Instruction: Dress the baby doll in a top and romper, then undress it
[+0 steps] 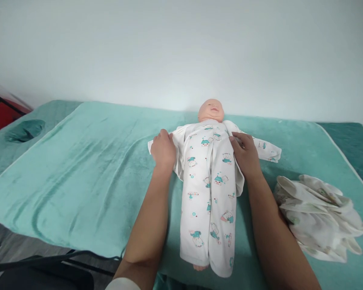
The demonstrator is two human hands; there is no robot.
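Note:
A baby doll (211, 111) lies on its back in a white long-sleeved top (265, 150) and white printed pants (196, 193). The pants reach high on its chest, and one foot tip shows below a leg. On the left, my left hand (163, 149) is closed on the sleeve beside the doll's body; its fingertips are partly hidden. My right hand (246, 152) sits at the opposite side of the chest, thumb and fingers curled on the cloth near the upper arm. The far sleeve stretches out to the right beyond it.
A crumpled white patterned cloth (320, 217) lies right of my right forearm. Under everything is a green sheet (78, 169) on a padded bed, with a round hole (26, 131) at its left end. A white wall (169, 52) stands behind; a dark cable runs at lower left.

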